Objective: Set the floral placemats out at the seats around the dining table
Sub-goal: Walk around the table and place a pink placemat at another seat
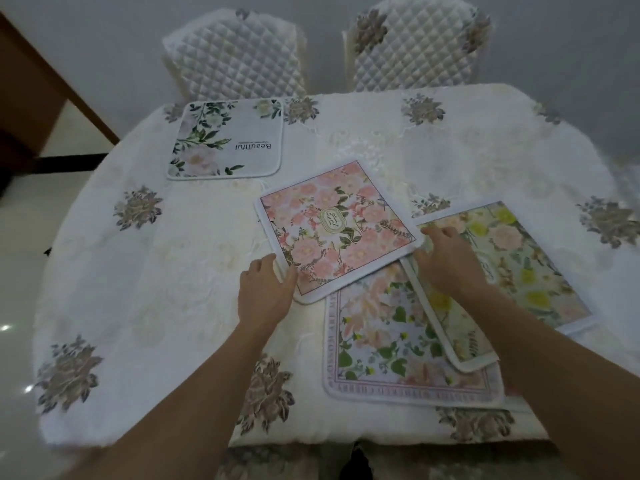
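A pink floral placemat (337,230) lies tilted at the table's middle. My left hand (265,292) grips its near-left edge, thumb on top. My right hand (446,258) holds its right corner, fingers curled at the edge. Below it, a placemat with green leaves and a lettered border (391,348) lies near the front edge. A yellow-green floral placemat (512,271) overlaps it on the right. A white placemat printed "Beautiful" (227,140) lies flat at the far left seat.
The table wears a white tablecloth with grey flower motifs (138,271). Two quilted chairs stand at the far side, one on the left (235,53) and one on the right (419,46). A brown wooden panel (41,74) is at far left.
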The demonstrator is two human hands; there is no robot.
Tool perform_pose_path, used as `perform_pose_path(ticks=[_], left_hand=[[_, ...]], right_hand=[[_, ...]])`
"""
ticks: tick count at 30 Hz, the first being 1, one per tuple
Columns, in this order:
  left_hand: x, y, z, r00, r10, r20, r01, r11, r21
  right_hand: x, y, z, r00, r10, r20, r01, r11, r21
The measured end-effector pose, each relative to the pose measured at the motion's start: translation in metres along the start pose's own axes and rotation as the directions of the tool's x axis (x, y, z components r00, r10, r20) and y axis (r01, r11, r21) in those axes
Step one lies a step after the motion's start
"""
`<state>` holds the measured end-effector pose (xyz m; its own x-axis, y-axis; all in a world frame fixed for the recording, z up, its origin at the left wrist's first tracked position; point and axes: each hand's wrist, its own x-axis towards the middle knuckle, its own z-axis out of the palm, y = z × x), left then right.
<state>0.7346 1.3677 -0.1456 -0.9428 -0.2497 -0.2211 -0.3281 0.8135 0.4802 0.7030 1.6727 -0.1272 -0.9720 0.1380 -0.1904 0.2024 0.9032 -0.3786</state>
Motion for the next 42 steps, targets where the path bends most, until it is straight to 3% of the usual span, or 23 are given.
perform_pose_path(ticks=[8, 18, 26, 30, 36, 42], left_hand=[[0.021, 0.015, 0.014, 0.986, -0.158, 0.046, 0.164, 0.955, -0.246], [0.073, 0.021, 0.029, 0.943, -0.332, -0.009, 0.301, 0.864, -0.404], [0.095, 0.014, 0.037, 0.951, -0.303, -0.067, 0.257, 0.889, -0.378], [0.093, 0.022, 0.030, 0.967, -0.243, -0.080, 0.184, 0.878, -0.441], [0.067, 0.032, 0.005, 0.960, -0.208, -0.188, 0.066, 0.821, -0.567], [0.028, 0.024, -0.029, 0.964, -0.199, -0.178, 0.062, 0.815, -0.577]], right_hand=[[0.052, 0.002, 0.016, 0.993, 0.033, 0.115, -0.049, 0.989, 0.141], [0.118, -0.020, 0.028, 0.996, 0.014, 0.093, -0.032, 0.980, 0.194], [0.143, -0.030, 0.031, 0.984, -0.037, 0.172, -0.026, 0.937, 0.348], [0.133, -0.029, 0.023, 0.983, -0.060, 0.172, -0.037, 0.861, 0.507], [0.094, -0.032, 0.001, 0.982, 0.030, 0.185, -0.147, 0.731, 0.667], [0.044, -0.036, -0.009, 0.991, 0.016, 0.135, -0.101, 0.751, 0.653]])
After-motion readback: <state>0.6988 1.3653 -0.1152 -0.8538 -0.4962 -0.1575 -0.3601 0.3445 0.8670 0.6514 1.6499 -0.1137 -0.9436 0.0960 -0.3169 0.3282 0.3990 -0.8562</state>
